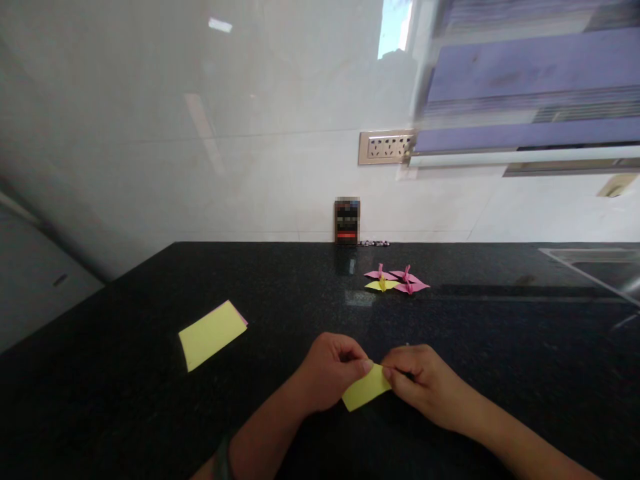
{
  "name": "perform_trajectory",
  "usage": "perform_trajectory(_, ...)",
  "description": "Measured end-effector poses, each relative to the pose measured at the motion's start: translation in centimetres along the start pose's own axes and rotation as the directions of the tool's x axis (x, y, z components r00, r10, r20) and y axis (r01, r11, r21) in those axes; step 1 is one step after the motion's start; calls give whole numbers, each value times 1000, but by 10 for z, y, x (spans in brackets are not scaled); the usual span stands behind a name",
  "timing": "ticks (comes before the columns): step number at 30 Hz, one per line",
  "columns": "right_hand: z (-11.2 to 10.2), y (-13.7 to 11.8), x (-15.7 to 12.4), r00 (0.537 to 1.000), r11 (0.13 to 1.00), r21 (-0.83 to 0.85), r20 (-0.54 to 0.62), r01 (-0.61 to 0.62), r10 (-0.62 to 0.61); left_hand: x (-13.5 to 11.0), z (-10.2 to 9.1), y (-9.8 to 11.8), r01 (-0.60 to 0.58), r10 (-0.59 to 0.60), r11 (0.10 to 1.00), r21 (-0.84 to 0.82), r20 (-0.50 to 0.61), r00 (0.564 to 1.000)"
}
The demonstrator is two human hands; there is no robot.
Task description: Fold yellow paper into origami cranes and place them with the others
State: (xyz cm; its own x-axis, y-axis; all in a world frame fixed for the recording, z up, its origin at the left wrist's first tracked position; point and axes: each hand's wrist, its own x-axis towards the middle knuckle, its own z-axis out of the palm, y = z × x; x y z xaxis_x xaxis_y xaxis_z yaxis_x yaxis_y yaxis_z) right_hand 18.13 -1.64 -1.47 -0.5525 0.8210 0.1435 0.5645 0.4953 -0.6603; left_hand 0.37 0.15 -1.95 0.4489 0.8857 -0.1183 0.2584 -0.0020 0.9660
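A folded piece of yellow paper [369, 390] is held between my two hands, low over the dark countertop. My left hand [331, 373] pinches its upper left edge with thumb and fingers. On the other side, my right hand [425, 383] grips the upper right corner the same way. Further back lies a group of folded paper cranes: a yellow crane [383, 285] in front, with pink cranes [411, 287] beside and behind it. To the left rests a stack of paper sheets [213, 335], yellow on top with a pink edge showing beneath.
The black speckled countertop [280, 287] runs back to a pale tiled wall. A dark phone-like object [347, 221] leans upright there, with a beaded strap [375, 243] beside it. A sink edge [590, 273] is at the right. Wall sockets [385, 147] sit above.
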Motion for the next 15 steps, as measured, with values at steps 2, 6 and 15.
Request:
perform_trajectory(2, -4, 3, 0, 1000, 1000, -8, -28, -15, 15, 1, -6, 0, -6, 7, 1000, 22, -57, 998)
perform_trajectory(6, -10, 7, 1, 994, 996, 48, -83, -74, 78, 0, -14, 2, -7, 10, 1000, 26, -120, 993)
perform_trajectory(15, 7, 9, 5, 930, 754, 621, -109, -212, 351, -1, -5, 0, 33, -85, 962, -270, -184, 979)
